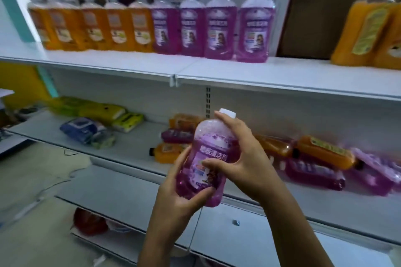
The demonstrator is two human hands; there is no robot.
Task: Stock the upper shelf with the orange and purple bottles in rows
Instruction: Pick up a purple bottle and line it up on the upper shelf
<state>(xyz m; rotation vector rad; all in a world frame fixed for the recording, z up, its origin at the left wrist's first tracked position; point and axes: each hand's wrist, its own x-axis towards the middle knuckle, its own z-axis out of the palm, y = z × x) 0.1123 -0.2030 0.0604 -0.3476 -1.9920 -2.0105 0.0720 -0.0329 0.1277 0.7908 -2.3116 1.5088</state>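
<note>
Bottle in hands: purple bottle (208, 158), upright, slightly tilted, held before the middle shelf (134, 149)
Left hand (180, 197): fingers curled round its base
Right hand (243, 158): clamped on its shoulder and label
Upper shelf (238, 71): orange row (95, 26) left, purple row (214, 24) right, standing
Middle shelf: more bottles lying down
</note>
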